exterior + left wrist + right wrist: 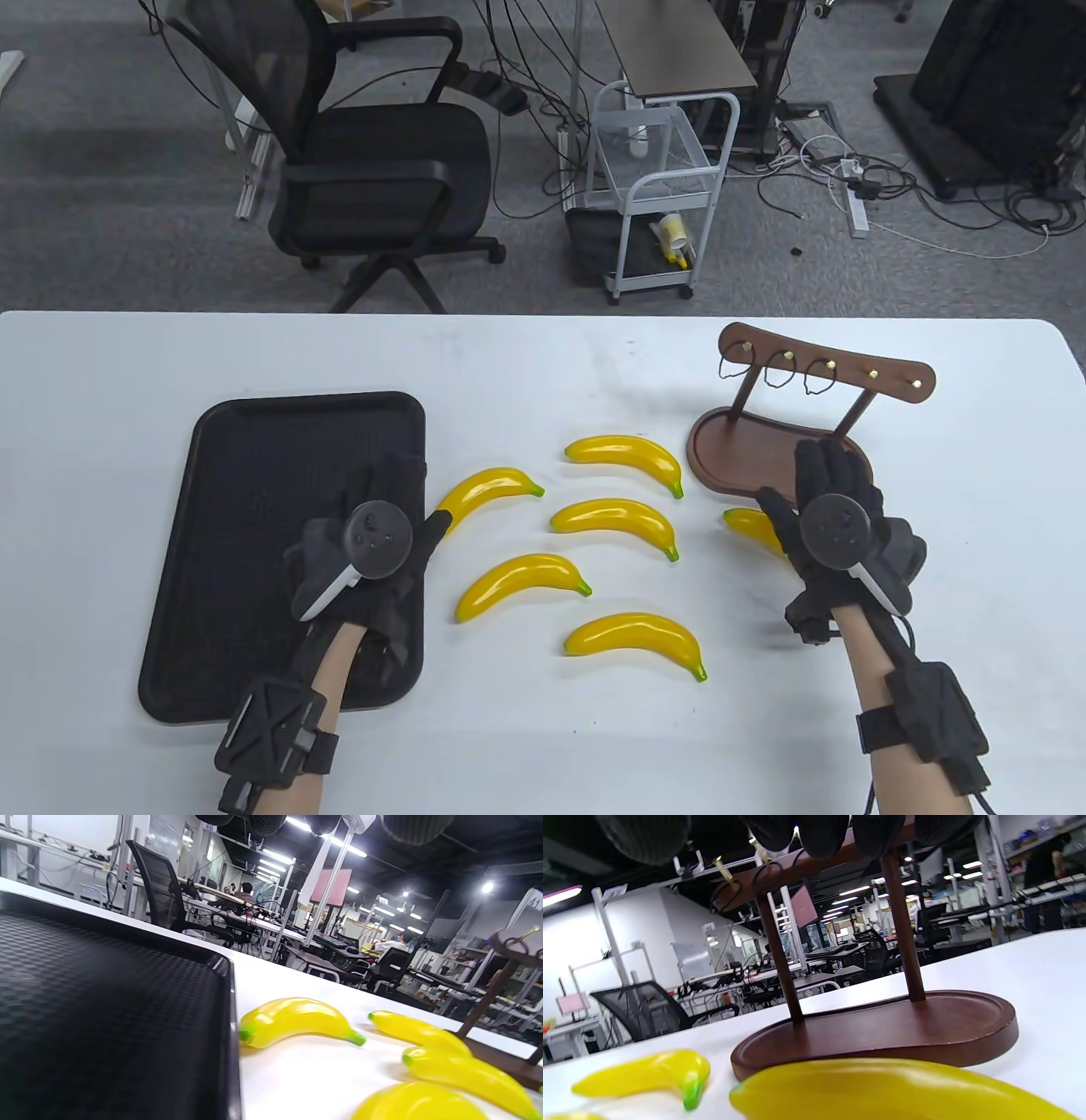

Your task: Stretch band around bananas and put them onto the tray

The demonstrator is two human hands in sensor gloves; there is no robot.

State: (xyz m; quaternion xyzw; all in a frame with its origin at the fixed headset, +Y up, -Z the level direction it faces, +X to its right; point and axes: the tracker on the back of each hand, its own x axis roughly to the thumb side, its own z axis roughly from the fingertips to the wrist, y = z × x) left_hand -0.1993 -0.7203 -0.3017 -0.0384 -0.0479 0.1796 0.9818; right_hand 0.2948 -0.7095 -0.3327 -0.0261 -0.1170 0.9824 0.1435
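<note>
Though beyond bananas (297,1021), sign (206,827) "46"

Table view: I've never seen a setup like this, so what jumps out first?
Six bright yellow bananas lie scattered mid-table, between a black tray on the left and a wooden stand hung with bands on the right. Two gloved hands reach in, the left hand over the tray, the right hand over one banana.

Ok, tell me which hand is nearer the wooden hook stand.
Right. The right hand hovers over the wooden hook stand base's near edge; the left hand is over the tray, far across.
</note>
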